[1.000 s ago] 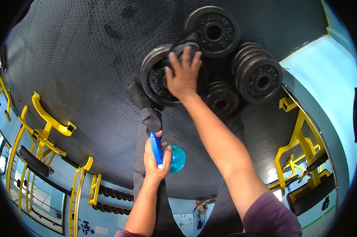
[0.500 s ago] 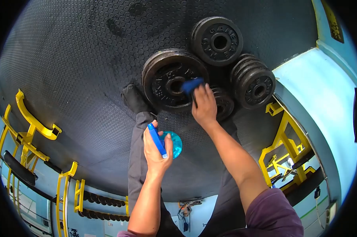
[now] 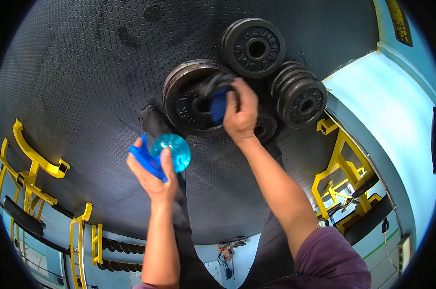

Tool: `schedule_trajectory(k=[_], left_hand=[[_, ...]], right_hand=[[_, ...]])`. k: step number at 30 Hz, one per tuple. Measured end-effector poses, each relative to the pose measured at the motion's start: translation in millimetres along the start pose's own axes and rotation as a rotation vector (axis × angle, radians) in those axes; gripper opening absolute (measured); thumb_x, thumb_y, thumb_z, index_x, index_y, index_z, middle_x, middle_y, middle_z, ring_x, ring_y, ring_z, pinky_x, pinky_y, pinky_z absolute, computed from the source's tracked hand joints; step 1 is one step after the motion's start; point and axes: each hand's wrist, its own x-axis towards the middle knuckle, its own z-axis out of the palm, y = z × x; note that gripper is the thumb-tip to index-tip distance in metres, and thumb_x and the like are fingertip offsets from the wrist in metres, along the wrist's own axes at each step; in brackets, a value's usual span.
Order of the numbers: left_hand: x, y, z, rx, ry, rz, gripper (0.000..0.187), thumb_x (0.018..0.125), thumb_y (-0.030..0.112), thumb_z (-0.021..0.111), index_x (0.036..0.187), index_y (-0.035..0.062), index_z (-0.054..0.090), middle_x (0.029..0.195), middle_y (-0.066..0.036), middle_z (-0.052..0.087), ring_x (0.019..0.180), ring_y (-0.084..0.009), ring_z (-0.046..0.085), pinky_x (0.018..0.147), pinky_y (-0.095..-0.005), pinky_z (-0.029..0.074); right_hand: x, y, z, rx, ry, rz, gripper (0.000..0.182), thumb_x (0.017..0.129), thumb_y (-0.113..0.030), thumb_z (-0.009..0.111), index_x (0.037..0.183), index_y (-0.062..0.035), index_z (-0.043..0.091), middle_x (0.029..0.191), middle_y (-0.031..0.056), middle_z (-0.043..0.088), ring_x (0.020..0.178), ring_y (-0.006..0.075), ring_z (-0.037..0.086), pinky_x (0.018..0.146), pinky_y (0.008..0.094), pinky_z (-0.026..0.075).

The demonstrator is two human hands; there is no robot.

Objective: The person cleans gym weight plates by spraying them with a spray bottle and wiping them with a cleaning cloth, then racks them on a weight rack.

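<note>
Floor (image 3: pixel 83 72): black rubber mat with a pattern of small round studs.
Top plate (image 3: pixel 253 48): a dark iron weight plate, lying flat.
Right stack (image 3: pixel 299 102): several dark plates piled together, beside the wall.
Wall (image 3: pixel 386 120): light blue.
Yellow frames (image 3: pixel 35 168): metal gym equipment at the left; more yellow frames (image 3: pixel 341 178) at the right.

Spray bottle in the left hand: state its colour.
The spray bottle is translucent turquoise with a blue trigger head, seen in the head view.
</note>
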Motion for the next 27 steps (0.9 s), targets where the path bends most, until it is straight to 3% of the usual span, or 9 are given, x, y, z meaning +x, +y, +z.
schedule_trajectory(k=[3,7,9,11,14,16,20,25,27], left_hand=[[51,-26,2,0.001,0.025,0.015,0.061,0.091,0.017,0.07,0.14,-0.002,0.04,0.116,-0.011,0.056,0.103,-0.0174,0.057,0.091,-0.0301,0.046],[139,-73,30,0.061,0.083,0.238,0.059,0.089,0.025,0.074,0.137,0.0025,0.048,0.099,-0.004,0.061,0.087,-0.0129,0.06,0.083,-0.0271,0.049],[171,-98,46,0.087,0.125,0.279,0.049,0.088,0.029,0.076,0.126,0.0038,0.056,0.099,-0.004,0.063,0.088,-0.0128,0.061,0.082,-0.0279,0.049],[189,-131,54,0.077,0.104,0.268,0.045,0.089,0.03,0.075,0.121,0.0039,0.058,0.099,-0.005,0.064,0.09,-0.0132,0.061,0.081,-0.0285,0.049],[177,-130,59,0.122,0.11,0.297,0.036,0.088,0.031,0.076,0.108,0.0045,0.061,0.099,-0.008,0.064,0.09,-0.0205,0.064,0.081,-0.0326,0.05],[165,-133,52,0.139,0.101,0.307,0.036,0.087,0.03,0.076,0.107,0.0042,0.061,0.101,-0.01,0.064,0.093,-0.0239,0.064,0.084,-0.0345,0.05],[144,-149,30,0.277,-0.027,0.3,0.051,0.081,0.027,0.081,0.118,0.0024,0.056,0.111,-0.014,0.059,0.105,-0.0301,0.059,0.09,-0.0392,0.047],[73,-92,4,0.24,0.058,0.222,0.05,0.078,0.011,0.079,0.12,0.0021,0.054,0.108,-0.012,0.056,0.097,-0.0247,0.056,0.077,-0.0328,0.049],[36,-38,16,0.352,-0.297,0.447,0.053,0.068,0.013,0.078,0.116,0.0022,0.058,0.108,-0.014,0.06,0.1,-0.0326,0.058,0.088,-0.0419,0.047]], right_hand=[[-8,22,18,-0.238,0.248,0.182,0.027,0.09,-0.015,0.063,0.113,-0.0019,0.063,0.125,0.0189,0.06,0.115,0.0419,0.055,0.103,0.0497,0.039],[23,-10,79,-0.42,0.009,-0.029,0.019,0.084,-0.022,0.067,0.101,-0.0133,0.065,0.117,0.0036,0.061,0.122,0.0316,0.047,0.098,0.0571,0.034],[45,-21,104,-0.239,-0.25,-0.25,0.017,0.081,-0.026,0.069,0.095,-0.017,0.071,0.097,0.006,0.068,0.104,0.0289,0.06,0.096,0.0523,0.038],[64,-51,103,-0.141,-0.877,-0.308,0.027,0.085,-0.033,0.064,0.095,-0.0105,0.075,0.088,0.0155,0.07,0.091,0.0326,0.066,0.095,0.0455,0.042],[76,-66,90,0.031,-1.076,-0.225,0.031,0.087,-0.035,0.064,0.097,-0.0071,0.074,0.093,0.0181,0.07,0.092,0.0363,0.064,0.09,0.0447,0.046],[80,-73,56,0.386,-1.115,0.125,0.033,0.089,-0.033,0.064,0.101,-0.0029,0.071,0.092,0.0154,0.071,0.089,0.0309,0.067,0.085,0.0382,0.05],[31,-61,-22,0.915,-0.68,0.854,0.025,0.091,-0.024,0.066,0.102,-0.0016,0.067,0.093,0.0064,0.07,0.081,0.0139,0.063,0.074,0.0314,0.05],[-31,-40,-113,1.152,-0.22,1.342,0.035,0.087,-0.011,0.068,0.119,-0.0004,0.061,0.106,0.0074,0.067,0.092,0.0172,0.065,0.085,0.0326,0.053],[-55,-27,-133,1.158,-0.162,1.404,0.036,0.086,-0.009,0.067,0.12,-0.0005,0.06,0.107,0.0075,0.067,0.096,0.0178,0.065,0.088,0.0333,0.052]])
